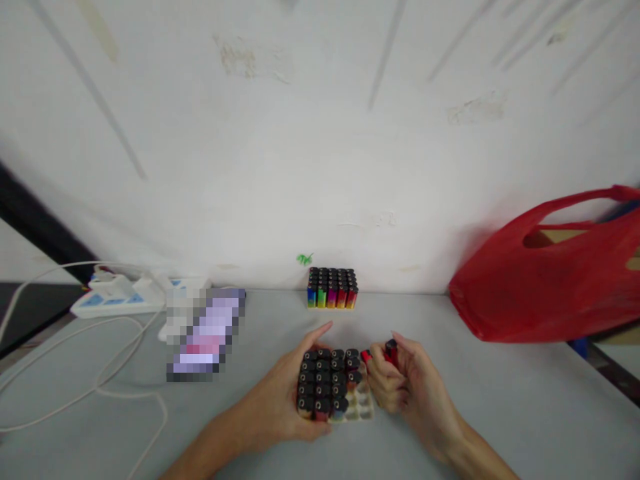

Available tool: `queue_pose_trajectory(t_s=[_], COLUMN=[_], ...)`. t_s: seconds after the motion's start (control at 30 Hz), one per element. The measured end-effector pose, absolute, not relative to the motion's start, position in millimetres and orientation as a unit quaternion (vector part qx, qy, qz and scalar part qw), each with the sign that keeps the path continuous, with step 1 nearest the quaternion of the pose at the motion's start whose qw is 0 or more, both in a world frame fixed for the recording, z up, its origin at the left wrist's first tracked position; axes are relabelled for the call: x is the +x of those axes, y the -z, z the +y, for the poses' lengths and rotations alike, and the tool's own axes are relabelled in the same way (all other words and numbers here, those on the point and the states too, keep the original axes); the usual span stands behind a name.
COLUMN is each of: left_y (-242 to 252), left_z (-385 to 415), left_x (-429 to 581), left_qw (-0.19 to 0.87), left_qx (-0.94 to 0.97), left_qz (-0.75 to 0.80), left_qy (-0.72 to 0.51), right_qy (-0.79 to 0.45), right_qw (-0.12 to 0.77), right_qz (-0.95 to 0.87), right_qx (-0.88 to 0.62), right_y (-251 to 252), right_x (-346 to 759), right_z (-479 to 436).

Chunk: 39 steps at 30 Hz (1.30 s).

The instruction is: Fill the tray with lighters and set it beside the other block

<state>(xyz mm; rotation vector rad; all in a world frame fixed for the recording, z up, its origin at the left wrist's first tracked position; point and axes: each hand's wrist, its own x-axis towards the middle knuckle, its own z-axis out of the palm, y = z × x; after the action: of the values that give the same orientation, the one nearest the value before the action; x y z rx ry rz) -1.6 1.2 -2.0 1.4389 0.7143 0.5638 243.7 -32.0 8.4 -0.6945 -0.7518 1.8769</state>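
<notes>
My left hand grips the left side of a pale tray whose pockets hold rows of black-topped lighters. Several pockets at the tray's near right show bare. Curled fingers of my right hand, beside the tray's right edge, hold a red lighter with a black top. Another red piece pokes out at the fingers' left side; it looks like a second lighter, partly hidden. Against the wall stands a block of lighters with multicoloured bodies and black tops.
On the left lie a power strip, a blurred-out phone and loose white cables. A red bag stands at the right. The white wall rises behind the grey table.
</notes>
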Motion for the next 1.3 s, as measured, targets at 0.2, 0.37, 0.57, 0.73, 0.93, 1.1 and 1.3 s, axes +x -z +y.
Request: queue_pose_trajectory(t_s=[0.2, 0.37, 0.57, 0.73, 0.93, 1.1, 1.3], left_y=[0, -1, 3, 2, 2, 3, 3], left_z=[0, -1, 0, 0, -1, 0, -1], left_x=[-1, 0, -1, 0, -1, -2, -2], left_qw=[0.662, 0.644, 0.654, 0.649, 0.659, 0.646, 0.659], left_qx=[0.63, 0.644, 0.639, 0.64, 0.633, 0.644, 0.632], left_qz=[0.319, 0.326, 0.32, 0.324, 0.319, 0.327, 0.32], left_qy=[-0.251, -0.252, -0.248, -0.253, -0.253, -0.249, -0.251], right_qy=[-0.767, -0.746, -0.732, -0.72, -0.708, -0.735, -0.753], right_qw=[0.479, 0.497, 0.516, 0.527, 0.521, 0.497, 0.487], right_qz=[-0.308, -0.315, -0.306, -0.309, -0.328, -0.308, -0.29], right_qx=[-0.298, -0.312, -0.323, -0.329, -0.346, -0.343, -0.334], right_y=[-6, -2, -3, -3, 1, 7, 8], right_x=[243, 239, 232, 232, 231, 227, 226], right_z=[-33, -34, -38, -38, -40, -40, -41])
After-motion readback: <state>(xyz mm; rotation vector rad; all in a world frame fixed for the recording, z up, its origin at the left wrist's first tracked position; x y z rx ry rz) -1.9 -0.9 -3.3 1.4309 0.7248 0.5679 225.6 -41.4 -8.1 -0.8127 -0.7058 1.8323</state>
